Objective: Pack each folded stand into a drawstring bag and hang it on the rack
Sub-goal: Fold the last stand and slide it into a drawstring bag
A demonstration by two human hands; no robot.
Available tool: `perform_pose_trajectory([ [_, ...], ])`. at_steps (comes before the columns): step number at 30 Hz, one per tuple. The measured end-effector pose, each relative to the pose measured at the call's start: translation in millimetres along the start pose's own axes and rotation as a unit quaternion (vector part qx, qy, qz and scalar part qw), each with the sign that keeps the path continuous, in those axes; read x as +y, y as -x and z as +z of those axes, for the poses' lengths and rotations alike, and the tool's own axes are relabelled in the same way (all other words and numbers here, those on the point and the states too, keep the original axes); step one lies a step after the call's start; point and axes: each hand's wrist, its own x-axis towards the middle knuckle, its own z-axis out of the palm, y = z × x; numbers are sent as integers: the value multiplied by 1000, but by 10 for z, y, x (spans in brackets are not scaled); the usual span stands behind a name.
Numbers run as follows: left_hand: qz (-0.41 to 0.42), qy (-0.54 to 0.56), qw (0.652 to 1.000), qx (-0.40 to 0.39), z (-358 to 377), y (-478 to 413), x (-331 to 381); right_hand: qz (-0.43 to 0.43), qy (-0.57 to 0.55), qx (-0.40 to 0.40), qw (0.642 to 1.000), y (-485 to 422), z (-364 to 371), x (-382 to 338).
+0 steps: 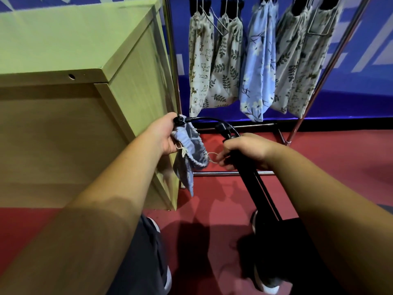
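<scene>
The right grip (244, 150) was curled round the folded stand (253, 182), apparently to steer it, its bent tip meeting the blue drawstring bag (191, 145) whose mouth the left grip (163, 135) pinched, seemingly for loading, before the rack (172, 67) of hung bags (225, 67) beyond.

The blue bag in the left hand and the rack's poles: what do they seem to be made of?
Blue bag: probably thin woven cloth, matte; it hangs limp and gathers at the mouth. Rack poles: likely polished metal; they shine with bright glints.
</scene>
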Motion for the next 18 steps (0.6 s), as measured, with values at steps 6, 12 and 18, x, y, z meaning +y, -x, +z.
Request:
perform_pose_trajectory([
  [6, 37, -30, 999, 22, 0, 46, -16, 8, 21, 6, 1000, 68, 17, -20],
  [12, 121, -100, 986, 62, -15, 58, -25, 33, 29, 24, 999, 92, 8, -12],
  [18, 207, -222, 947, 106, 33, 73, -7, 42, 93, 91, 991, 93, 16, -14],
])
